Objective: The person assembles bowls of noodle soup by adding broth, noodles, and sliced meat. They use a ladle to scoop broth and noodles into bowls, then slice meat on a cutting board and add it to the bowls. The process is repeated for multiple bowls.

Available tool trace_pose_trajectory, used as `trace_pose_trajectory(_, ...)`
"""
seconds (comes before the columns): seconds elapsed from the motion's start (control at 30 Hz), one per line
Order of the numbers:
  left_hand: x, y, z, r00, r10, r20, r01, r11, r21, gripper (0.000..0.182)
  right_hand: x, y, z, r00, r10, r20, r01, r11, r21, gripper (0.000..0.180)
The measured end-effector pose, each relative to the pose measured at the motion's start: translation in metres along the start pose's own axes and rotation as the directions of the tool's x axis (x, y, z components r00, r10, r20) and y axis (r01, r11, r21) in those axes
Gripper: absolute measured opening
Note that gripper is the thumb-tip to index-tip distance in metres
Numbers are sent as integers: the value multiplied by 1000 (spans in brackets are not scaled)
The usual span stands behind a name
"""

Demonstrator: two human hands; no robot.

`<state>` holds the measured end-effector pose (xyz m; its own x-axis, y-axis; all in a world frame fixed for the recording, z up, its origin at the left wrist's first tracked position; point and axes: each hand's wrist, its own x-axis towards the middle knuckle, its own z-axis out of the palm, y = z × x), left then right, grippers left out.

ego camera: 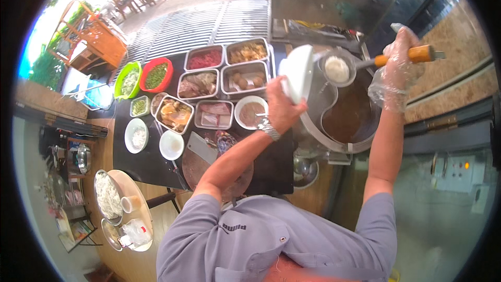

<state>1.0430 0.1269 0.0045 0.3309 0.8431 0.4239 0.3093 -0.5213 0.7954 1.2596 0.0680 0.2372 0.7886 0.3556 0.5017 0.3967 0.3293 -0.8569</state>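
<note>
My left hand (pixel 283 107), bare with a metal watch at the wrist, grips a white bowl (pixel 300 71) tipped steeply on its side. In a clear plastic glove, my right hand (pixel 398 56) is closed around the wooden handle (pixel 422 53) of a noodle strainer (pixel 346 80). White noodles (pixel 336 68) sit in the strainer basket, just right of the bowl. The basket is above a large metal pot (pixel 321 136), near its far side. Brown broth (pixel 350 113) fills the pot's right compartment. The bowl's inside is mostly hidden from me.
On the black table (pixel 274 164) stand metal trays of meat (pixel 198 94) and eggs (pixel 244 93), green (pixel 135 90) and red (pixel 170 73) baskets of greens, and white bowls (pixel 171 156). A cleaver (pixel 201 147) lies on a round chopping board (pixel 191 170). Noodles fill a basin (pixel 99 199) on a stool.
</note>
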Motion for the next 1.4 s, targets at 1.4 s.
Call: trace_pose_trajectory(1.4, -111, 77, -222, 712, -460, 530, 658, 176, -732, 75, -59, 69, -13, 982, 41, -183, -10, 986, 168, 18)
